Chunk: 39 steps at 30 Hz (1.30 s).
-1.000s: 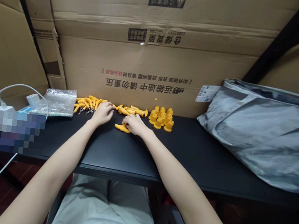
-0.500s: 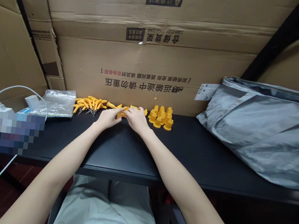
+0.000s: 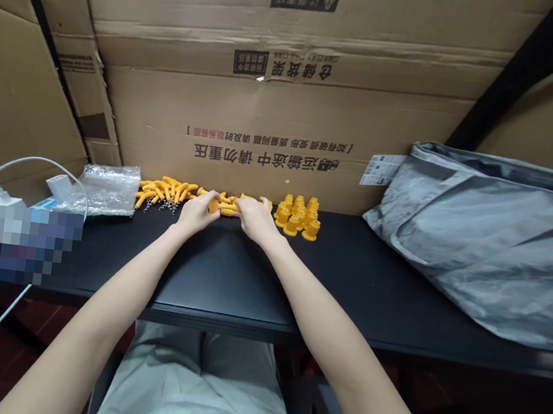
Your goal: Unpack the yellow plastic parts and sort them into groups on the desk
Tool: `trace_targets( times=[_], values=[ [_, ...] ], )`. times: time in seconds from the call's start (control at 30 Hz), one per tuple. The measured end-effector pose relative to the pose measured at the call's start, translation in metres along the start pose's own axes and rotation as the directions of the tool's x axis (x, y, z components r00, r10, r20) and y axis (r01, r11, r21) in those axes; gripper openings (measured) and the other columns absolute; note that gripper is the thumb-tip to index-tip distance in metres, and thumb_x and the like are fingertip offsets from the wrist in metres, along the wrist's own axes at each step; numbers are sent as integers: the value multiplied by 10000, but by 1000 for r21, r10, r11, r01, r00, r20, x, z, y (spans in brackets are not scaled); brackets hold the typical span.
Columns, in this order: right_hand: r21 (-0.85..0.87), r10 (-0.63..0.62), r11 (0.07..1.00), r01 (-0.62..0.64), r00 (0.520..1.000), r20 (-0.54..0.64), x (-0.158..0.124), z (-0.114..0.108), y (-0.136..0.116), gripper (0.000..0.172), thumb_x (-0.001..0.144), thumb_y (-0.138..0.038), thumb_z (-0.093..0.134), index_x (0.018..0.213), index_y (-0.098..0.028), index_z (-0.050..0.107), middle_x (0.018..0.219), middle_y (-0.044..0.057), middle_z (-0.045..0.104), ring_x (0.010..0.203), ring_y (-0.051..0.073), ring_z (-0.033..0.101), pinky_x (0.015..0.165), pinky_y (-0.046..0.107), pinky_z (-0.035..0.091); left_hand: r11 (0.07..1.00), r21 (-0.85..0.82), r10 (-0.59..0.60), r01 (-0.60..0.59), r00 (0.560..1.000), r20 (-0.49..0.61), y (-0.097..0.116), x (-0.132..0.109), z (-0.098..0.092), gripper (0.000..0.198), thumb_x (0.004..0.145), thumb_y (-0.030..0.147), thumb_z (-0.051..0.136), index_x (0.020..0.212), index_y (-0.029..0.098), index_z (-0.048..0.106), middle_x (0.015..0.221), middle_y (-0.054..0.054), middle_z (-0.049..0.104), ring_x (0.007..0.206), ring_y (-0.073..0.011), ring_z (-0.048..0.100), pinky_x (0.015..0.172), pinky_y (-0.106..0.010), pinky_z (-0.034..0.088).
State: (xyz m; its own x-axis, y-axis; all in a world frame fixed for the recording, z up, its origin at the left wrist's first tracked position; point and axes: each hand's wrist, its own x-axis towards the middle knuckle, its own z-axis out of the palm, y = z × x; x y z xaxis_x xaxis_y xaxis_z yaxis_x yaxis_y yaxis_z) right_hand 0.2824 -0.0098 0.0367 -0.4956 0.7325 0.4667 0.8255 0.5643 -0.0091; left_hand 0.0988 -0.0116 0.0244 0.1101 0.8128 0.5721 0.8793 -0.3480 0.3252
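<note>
My left hand [image 3: 197,213] is closed around a small yellow plastic piece [image 3: 213,206], whose rounded end shows between thumb and fingers. Just to its right, my right hand [image 3: 256,219] has its fingers curled at the end of a yellow handle-like piece [image 3: 228,210]; its fingertips are partly hidden. More yellow parts lie behind both hands, mostly covered. Left of my hands is a pile of yellow branched handles [image 3: 170,188] with thin metal spirals [image 3: 169,207]. On the right stand several yellow flanged caps [image 3: 298,216], grouped upright.
A clear plastic bag [image 3: 107,189] and a white charger with a cable [image 3: 6,204] lie at the left of the black table [image 3: 227,281]. A large grey bag [image 3: 482,252] rests at the right. Cardboard [image 3: 278,113] walls the back.
My left hand has shifted slightly left, away from the right hand. The gap between them has widened, showing more yellow parts. My right hand has hardly moved.
</note>
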Motion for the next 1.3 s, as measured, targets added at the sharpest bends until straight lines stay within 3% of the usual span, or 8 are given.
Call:
trace_targets(
  times=[0.23,0.43,0.53,0.67,0.8,0.97,1.13,1.3],
  values=[
    [-41,-25,999,24,999,-48,0,-2,-3,262,954,-149,382,1083,-184,607,1063,128,665,1013,258,544,1005,483,249,957,-277,-76,90,995,60,-4,7,-1,250,633,177,657,878,205,620,582,59,554,550,-113,514,583,-230,405],
    [-123,-54,991,45,996,-72,0,-7,-9,278,967,-148,359,1073,-203,610,1082,113,646,1039,245,525,1017,459,236,802,-493,-219,338,933,284,-2,8,-5,245,642,179,689,859,173,576,500,81,487,384,-83,448,457,-219,364],
    [-120,-86,990,76,993,-79,1,-4,-6,276,956,-125,370,1104,-178,597,1120,131,644,1052,240,548,1035,428,248,816,-458,-230,351,926,301,0,6,-6,232,667,185,681,865,175,562,520,66,515,413,-102,494,481,-231,397],
    [-40,-56,998,58,998,39,1,6,2,270,950,-171,439,1187,-118,556,1192,175,634,1136,266,544,1022,425,279,973,-200,-93,114,989,112,3,2,-6,262,652,169,670,900,198,591,668,19,612,630,-154,592,647,-266,453],
    [-22,-16,1000,19,991,132,0,8,5,256,946,-168,456,1169,-110,567,1224,182,628,1185,277,529,992,432,287,999,-42,-27,31,995,100,7,-1,-7,306,689,177,631,991,210,600,783,-15,658,739,-184,614,708,-275,448],
    [-63,-5,998,9,997,75,1,-2,0,199,920,-136,479,1088,-141,586,1146,150,660,1105,267,565,879,365,321,989,-113,-85,98,990,114,11,1,-9,303,646,151,661,935,213,594,699,22,614,673,-151,584,684,-255,449],
    [-146,-12,989,6,999,-42,1,-7,-1,263,908,-43,388,1060,-146,576,1071,146,658,1037,252,566,828,339,318,847,-397,-247,354,923,295,11,4,-6,262,641,133,676,878,168,569,574,63,502,476,-93,494,522,-231,445],
    [-10,-61,998,62,995,85,0,1,6,190,912,-156,531,1098,-149,573,1130,137,660,1096,239,569,841,324,341,870,-333,-265,363,915,305,6,1,-5,257,634,129,675,872,170,584,590,51,523,505,-106,521,546,-241,456]
  ],
)
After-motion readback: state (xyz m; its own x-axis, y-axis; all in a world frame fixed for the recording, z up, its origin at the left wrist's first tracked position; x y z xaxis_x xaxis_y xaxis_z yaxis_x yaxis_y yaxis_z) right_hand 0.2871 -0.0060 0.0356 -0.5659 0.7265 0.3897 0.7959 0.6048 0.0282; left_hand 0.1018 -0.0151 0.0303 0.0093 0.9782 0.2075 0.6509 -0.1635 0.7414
